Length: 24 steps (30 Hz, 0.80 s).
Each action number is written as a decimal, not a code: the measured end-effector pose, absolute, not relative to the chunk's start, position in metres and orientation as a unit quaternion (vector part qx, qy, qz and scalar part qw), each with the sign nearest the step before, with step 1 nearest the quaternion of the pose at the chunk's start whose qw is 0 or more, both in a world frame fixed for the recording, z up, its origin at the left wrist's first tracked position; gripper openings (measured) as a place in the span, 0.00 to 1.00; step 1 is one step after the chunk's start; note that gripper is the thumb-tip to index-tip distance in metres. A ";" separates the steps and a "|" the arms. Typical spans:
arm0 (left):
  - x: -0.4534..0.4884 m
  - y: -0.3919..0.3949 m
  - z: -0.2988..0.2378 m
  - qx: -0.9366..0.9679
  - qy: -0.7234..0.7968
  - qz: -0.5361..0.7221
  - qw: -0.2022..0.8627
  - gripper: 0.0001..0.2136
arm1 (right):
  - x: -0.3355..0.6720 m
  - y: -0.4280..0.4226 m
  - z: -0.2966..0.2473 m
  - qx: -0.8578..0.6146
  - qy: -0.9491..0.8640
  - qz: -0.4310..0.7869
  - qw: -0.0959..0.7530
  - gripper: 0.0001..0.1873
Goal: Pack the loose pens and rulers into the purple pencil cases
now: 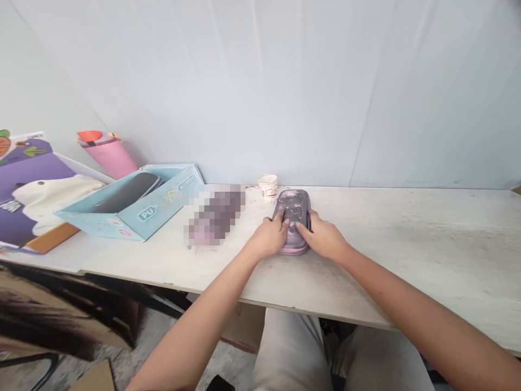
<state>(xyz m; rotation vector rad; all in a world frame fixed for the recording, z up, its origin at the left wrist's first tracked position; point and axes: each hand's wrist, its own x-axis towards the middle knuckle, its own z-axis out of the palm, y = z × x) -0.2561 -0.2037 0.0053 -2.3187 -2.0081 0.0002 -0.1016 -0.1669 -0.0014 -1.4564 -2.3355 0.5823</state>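
- Pencil case (pixel 293 202), seen from the head view: purple glossy shell with a pink rim and a moulded figure on the lid. It lies flat near the back edge of the white board tabletop (pixel 411 244), in front of the person.
- Left hand (pixel 266 237): fingers (pixel 280 219) lie over the lid's left side, with the heel of the hand on the board.
- Right hand (pixel 322 234): fingers (pixel 303 225) press against the case's right side and lid.
- Grip: narrow. Both hands close on the case from either side, and it stays down on the board, not raised.
- Handling, judged: probably light and stiff. The gloss may let fingers slip, so the long sides at mid-length look the surest hold. Contents cannot be told.
- Nearby: a paper cup (pixel 267 185) stands just behind the case. To the left lies a pixelated object (pixel 215 214), unidentifiable.
- Further left: a blue cardboard box (pixel 142 220) holds a dark flat item (pixel 126 193). Beyond it are a pink paper cone (pixel 112 157) and a purple printed carton (pixel 36 184).
- Below the board: pale trousers (pixel 291 347) on the person's legs.
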 end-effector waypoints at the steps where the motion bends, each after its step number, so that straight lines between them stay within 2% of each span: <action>1: -0.268 -0.210 0.006 -0.741 -0.670 0.001 0.042 0.20 | -0.115 -0.170 -0.002 -0.504 -0.829 0.189 0.153 0.31; 5: -0.297 -0.212 0.005 -0.691 -0.720 -0.023 0.061 0.23 | -0.151 -0.169 -0.003 -0.498 -0.851 0.114 0.121 0.29; 10: -0.321 -0.193 0.010 -0.693 -0.713 -0.041 0.095 0.22 | -0.174 -0.153 0.004 -0.507 -0.859 0.018 0.075 0.27; 14: -0.359 -0.188 0.024 -0.684 -0.712 -0.084 0.137 0.19 | -0.194 -0.143 0.017 -0.441 -0.884 -0.113 0.105 0.21; 17: -0.399 -0.190 0.029 -0.627 -0.756 -0.115 0.149 0.20 | -0.221 -0.144 0.024 -0.358 -0.918 -0.118 0.125 0.19; 19: -0.425 -0.192 0.027 -0.583 -0.796 -0.119 0.113 0.22 | -0.244 -0.150 0.024 -0.305 -0.941 -0.093 0.117 0.19; 24: -0.465 -0.204 0.016 -0.472 -0.862 -0.155 -0.105 0.32 | -0.285 -0.170 0.015 -0.209 -0.975 -0.038 0.063 0.17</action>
